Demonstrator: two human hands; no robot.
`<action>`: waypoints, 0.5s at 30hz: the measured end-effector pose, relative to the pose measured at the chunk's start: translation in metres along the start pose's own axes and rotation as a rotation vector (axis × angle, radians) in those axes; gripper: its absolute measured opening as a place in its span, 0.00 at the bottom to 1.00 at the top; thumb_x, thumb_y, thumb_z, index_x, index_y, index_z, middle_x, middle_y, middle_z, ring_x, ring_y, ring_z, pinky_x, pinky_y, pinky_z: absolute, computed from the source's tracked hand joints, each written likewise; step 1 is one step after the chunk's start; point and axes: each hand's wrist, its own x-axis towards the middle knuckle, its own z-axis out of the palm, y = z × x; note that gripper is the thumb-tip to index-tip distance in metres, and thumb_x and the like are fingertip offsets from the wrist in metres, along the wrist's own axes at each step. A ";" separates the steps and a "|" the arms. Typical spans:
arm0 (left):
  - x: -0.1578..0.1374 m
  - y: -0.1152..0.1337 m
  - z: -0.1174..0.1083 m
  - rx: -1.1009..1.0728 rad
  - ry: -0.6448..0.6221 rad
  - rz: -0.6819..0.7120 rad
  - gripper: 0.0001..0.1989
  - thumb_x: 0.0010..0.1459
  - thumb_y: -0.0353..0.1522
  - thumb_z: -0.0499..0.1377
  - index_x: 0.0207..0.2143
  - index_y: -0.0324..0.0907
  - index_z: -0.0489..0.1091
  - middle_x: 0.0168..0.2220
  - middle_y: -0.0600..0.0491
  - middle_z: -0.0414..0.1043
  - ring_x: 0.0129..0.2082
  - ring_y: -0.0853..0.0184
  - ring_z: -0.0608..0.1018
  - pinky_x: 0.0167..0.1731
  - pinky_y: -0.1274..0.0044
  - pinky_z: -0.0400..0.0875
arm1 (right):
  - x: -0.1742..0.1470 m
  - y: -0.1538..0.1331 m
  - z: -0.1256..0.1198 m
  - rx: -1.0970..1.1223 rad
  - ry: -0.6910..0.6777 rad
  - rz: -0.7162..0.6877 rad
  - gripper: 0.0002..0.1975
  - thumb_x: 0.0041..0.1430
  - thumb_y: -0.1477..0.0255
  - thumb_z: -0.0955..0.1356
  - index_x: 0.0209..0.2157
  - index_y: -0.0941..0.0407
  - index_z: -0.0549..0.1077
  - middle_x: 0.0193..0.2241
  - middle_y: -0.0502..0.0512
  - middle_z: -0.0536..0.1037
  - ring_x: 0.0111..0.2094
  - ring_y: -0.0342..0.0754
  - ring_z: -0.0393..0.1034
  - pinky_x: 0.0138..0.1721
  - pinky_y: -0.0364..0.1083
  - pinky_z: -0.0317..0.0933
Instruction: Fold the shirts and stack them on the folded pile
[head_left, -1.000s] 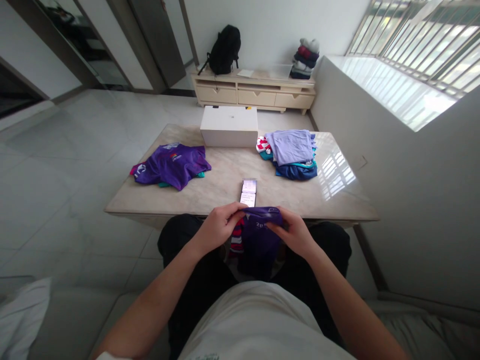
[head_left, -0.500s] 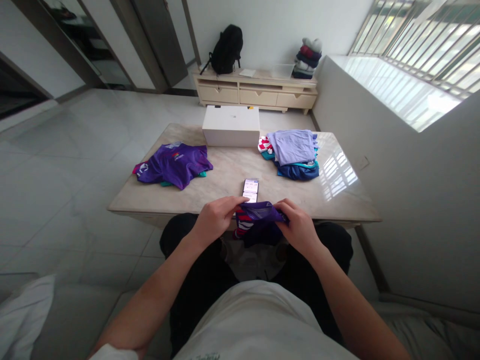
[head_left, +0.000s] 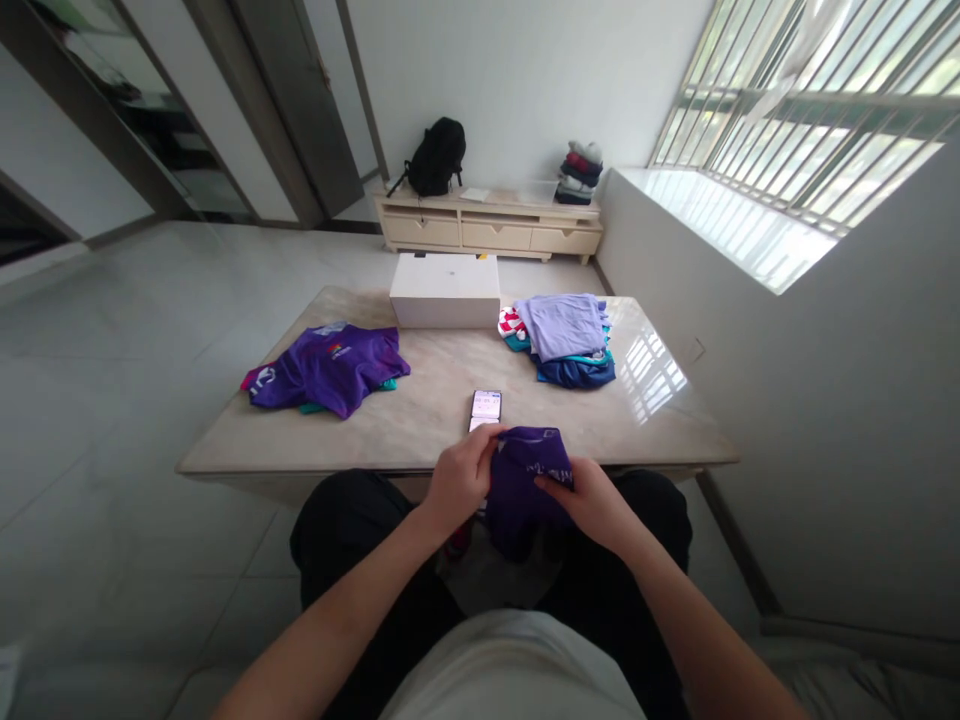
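Both hands hold a dark purple shirt point(head_left: 525, 490) over my lap, just in front of the table's near edge. My left hand point(head_left: 463, 478) pinches its upper left corner. On the right side, my right hand point(head_left: 596, 502) grips the cloth with the thumb lying across white lettering. The shirt's lower part hangs between my knees, and a bit of red shows below my left hand. Just beyond the left hand a phone point(head_left: 485, 408) with a lit screen lies on the table.
On the marble-look table point(head_left: 420, 440) lie a spread purple shirt point(head_left: 337, 365) at left, a white box point(head_left: 445, 295) at the back, and a pile of folded clothes point(head_left: 566, 335) at right. Behind stands a low cabinet point(head_left: 495, 235) bearing a black backpack point(head_left: 437, 157) and stacked clothes point(head_left: 579, 173).
The held shirt has turned so its purple face with white lettering shows and the red striped part is mostly hidden. My view has tilted up a little.
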 end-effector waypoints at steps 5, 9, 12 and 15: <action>0.105 0.006 0.002 0.145 -0.177 0.265 0.14 0.69 0.30 0.53 0.52 0.45 0.74 0.50 0.49 0.80 0.49 0.61 0.82 0.50 0.73 0.74 | 0.065 0.013 -0.053 -0.096 0.137 -0.042 0.07 0.54 0.68 0.74 0.30 0.58 0.80 0.28 0.54 0.82 0.31 0.52 0.74 0.34 0.47 0.65; 0.246 0.075 -0.016 0.269 -0.089 0.468 0.13 0.68 0.27 0.56 0.52 0.38 0.75 0.46 0.47 0.82 0.46 0.60 0.83 0.49 0.73 0.74 | 0.164 -0.037 -0.153 -0.118 0.352 -0.129 0.10 0.47 0.70 0.77 0.32 0.60 0.79 0.27 0.53 0.80 0.29 0.46 0.71 0.31 0.43 0.66; 0.333 0.157 -0.047 0.394 0.026 0.611 0.17 0.73 0.29 0.49 0.49 0.25 0.72 0.48 0.43 0.79 0.51 0.60 0.81 0.49 0.75 0.71 | 0.225 -0.106 -0.244 -0.028 0.541 -0.329 0.20 0.47 0.67 0.79 0.39 0.65 0.79 0.34 0.56 0.82 0.34 0.46 0.74 0.36 0.45 0.70; 0.373 0.226 -0.078 0.494 0.202 0.802 0.25 0.74 0.34 0.41 0.50 0.22 0.70 0.44 0.47 0.78 0.54 0.55 0.79 0.46 0.70 0.71 | 0.249 -0.177 -0.317 -0.058 0.672 -0.576 0.25 0.57 0.61 0.74 0.45 0.70 0.77 0.43 0.61 0.81 0.41 0.48 0.76 0.42 0.47 0.70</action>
